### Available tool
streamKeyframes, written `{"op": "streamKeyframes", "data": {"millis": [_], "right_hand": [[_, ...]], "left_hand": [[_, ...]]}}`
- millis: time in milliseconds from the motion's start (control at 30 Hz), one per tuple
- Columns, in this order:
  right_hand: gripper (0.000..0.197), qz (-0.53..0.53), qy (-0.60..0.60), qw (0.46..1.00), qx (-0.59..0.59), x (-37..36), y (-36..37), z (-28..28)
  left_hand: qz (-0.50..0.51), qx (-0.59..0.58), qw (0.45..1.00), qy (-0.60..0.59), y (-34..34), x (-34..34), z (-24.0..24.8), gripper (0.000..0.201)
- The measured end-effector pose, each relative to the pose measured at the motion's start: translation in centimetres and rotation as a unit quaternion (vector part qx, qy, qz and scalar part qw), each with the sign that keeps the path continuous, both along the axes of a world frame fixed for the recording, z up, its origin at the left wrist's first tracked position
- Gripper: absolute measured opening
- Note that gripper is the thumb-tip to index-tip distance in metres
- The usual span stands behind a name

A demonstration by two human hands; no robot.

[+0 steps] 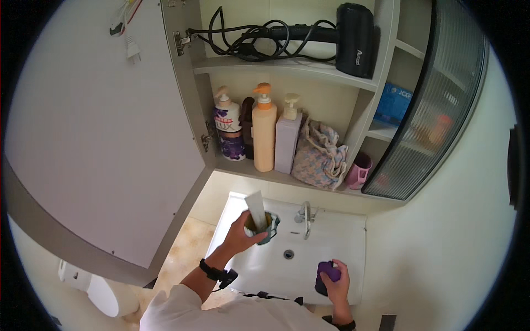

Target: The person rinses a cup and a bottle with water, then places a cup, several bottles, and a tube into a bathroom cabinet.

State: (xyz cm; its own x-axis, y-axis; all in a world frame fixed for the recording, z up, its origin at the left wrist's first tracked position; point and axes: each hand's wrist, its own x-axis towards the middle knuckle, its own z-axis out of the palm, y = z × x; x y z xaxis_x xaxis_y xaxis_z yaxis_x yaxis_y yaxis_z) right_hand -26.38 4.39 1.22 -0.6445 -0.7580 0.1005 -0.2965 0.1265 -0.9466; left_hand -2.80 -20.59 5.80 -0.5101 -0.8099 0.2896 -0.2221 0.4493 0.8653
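Observation:
My left hand point(240, 236) is wrapped round a green and white cup point(271, 227) with a handle, held above the left side of the white sink point(259, 276). A white tube point(255, 208) stands tilted in the cup and sticks out over its rim. On the right, my right hand point(339, 284) grips a small purple and dark object point(329, 270) over the basin; its kind cannot be made out. The chrome faucet point(307, 219) rises at the back of the sink between the hands, beyond the drain.
Above the sink, an open wall cabinet holds a black hair dryer point(354, 41), several pump bottles point(264, 135), a patterned cloth pouch point(320, 157) and a pink cup point(360, 171). Its large door point(105, 138) swings out at left; a ribbed glass door point(433, 105) is at right. A toilet point(110, 295) stands lower left.

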Motion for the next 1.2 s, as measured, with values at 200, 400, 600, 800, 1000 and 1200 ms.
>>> {"op": "streamKeyframes", "data": {"millis": [200,400,600,800,1000,1200], "right_hand": [[0.048,0.119,-0.024,0.991,-0.050,0.5,-3.1,2.3],[0.050,0.092,-0.048,0.993,-0.054,-1.2,0.1,1.8],[0.049,0.019,-0.059,0.995,-0.077,-4.4,3.6,0.5],[0.040,-0.017,-0.037,0.979,-0.197,-8.2,5.5,4.5],[0.031,0.083,0.038,0.929,-0.360,-12.9,2.2,11.2],[0.027,0.126,0.090,0.948,-0.278,-10.8,-1.1,22.6]], "left_hand": [[-0.051,-0.056,0.990,0.117,1.8,-2.1,10.8,0.069],[-0.084,-0.017,0.974,0.208,3.1,-10.5,19.2,0.063],[-0.066,-0.096,0.968,0.224,2.3,-18.1,24.1,0.069],[-0.287,0.041,0.933,0.215,2.6,-20.0,23.7,0.080],[-0.428,0.095,0.876,0.203,5.1,-21.7,19.1,0.086],[-0.442,0.103,0.863,0.222,4.9,-22.2,18.6,0.086]]}}
